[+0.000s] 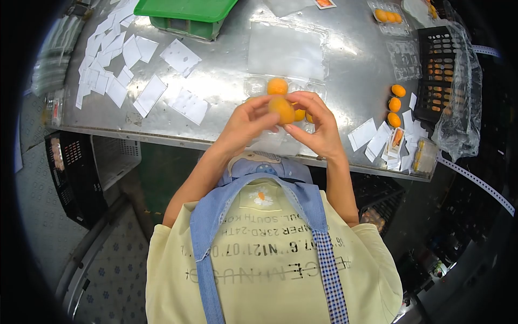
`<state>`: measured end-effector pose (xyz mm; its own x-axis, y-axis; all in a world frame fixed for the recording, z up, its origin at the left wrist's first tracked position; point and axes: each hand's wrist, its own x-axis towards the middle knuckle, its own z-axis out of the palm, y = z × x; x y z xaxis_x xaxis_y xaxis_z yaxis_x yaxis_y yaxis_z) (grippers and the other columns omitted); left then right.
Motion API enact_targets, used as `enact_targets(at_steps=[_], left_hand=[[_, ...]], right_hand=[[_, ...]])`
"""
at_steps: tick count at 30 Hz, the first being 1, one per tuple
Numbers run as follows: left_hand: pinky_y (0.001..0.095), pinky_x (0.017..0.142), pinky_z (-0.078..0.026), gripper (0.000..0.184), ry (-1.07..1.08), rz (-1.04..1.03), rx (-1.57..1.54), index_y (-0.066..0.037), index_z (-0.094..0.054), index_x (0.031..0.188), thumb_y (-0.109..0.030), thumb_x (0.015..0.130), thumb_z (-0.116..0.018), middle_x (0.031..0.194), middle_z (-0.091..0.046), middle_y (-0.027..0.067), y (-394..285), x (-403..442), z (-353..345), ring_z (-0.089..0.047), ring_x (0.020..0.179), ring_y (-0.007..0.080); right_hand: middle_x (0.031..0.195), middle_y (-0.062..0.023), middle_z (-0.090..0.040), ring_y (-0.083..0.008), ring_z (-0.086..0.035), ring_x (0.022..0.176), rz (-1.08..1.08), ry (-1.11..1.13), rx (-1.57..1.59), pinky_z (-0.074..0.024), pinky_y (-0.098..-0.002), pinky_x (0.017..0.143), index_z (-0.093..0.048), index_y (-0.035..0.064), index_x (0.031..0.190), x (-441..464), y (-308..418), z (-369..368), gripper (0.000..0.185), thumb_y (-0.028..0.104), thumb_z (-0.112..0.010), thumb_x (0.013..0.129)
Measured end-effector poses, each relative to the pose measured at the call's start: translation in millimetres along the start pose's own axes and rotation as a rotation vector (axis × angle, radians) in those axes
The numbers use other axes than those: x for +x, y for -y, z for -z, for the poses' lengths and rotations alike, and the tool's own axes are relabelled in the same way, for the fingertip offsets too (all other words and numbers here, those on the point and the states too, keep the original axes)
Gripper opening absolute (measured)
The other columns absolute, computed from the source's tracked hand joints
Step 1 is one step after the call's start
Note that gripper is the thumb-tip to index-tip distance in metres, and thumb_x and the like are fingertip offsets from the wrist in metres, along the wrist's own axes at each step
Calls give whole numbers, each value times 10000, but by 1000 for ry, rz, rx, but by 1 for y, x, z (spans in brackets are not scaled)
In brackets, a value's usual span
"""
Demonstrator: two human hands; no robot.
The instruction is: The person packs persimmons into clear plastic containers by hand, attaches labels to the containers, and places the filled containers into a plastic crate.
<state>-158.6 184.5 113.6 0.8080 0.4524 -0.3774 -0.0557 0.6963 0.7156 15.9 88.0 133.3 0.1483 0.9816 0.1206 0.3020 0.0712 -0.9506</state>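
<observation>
A round orange fruit [283, 111], slightly blurred, is held between my two hands over the front of the table. My left hand [245, 121] is closed on its left side, with the thumb across it. My right hand [321, 127] curves round the other side, index finger and thumb tips at its top and bottom edges. Beneath and behind them lies a clear plastic tray [256, 85] with round hollows. Another orange fruit [278, 86] sits in it just beyond my fingers. More orange fruit [299, 112] shows through the gap of my right hand, partly hidden.
White cards [150, 95] are scattered left; more cards [362, 134] lie right, beside three orange fruits [395, 104] in a row. A green-lidded box [186, 13] stands at the back. A black crate [434, 70] with plastic wrap is at right. A filled pack [424, 156] sits near the corner.
</observation>
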Motion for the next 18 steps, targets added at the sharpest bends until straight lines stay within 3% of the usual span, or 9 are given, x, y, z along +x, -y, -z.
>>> enact_targets(at_steps=[2,5,14,18], left_hand=[[293,871,-482,464,-35,-163,55,-19,-505,1241,-75,816,-682,1168,-577,101,0,-6,-4,-582,1028,163],[307,940,-447,537,-66,-397,207,-31,-510,1236,20,741,-713,1195,-565,86,3,-8,-5,-561,1071,171],[315,899,-454,491,-179,-607,742,-61,-578,1172,7,709,-723,1209,-570,94,8,-9,0,-548,1088,210],[298,894,-451,601,-164,-545,810,-43,-492,1260,43,699,-690,1300,-508,114,2,-10,-3,-536,1105,198]], right_hand=[[1151,-87,-548,-187,-544,1048,-66,-55,221,-443,-301,876,-517,8,1245,-1,-4,-2,564,44,-725,722],[1148,-77,-558,-177,-542,1052,-208,-33,237,-435,-303,892,-502,20,1264,-5,-10,-1,598,56,-741,718],[1085,-77,-608,-161,-583,987,-254,-60,288,-494,-300,776,-563,52,1180,-4,-15,-24,519,118,-779,712],[1045,-72,-607,-156,-595,928,-213,-134,133,-502,-283,748,-570,31,1155,-6,-18,-23,504,105,-776,702]])
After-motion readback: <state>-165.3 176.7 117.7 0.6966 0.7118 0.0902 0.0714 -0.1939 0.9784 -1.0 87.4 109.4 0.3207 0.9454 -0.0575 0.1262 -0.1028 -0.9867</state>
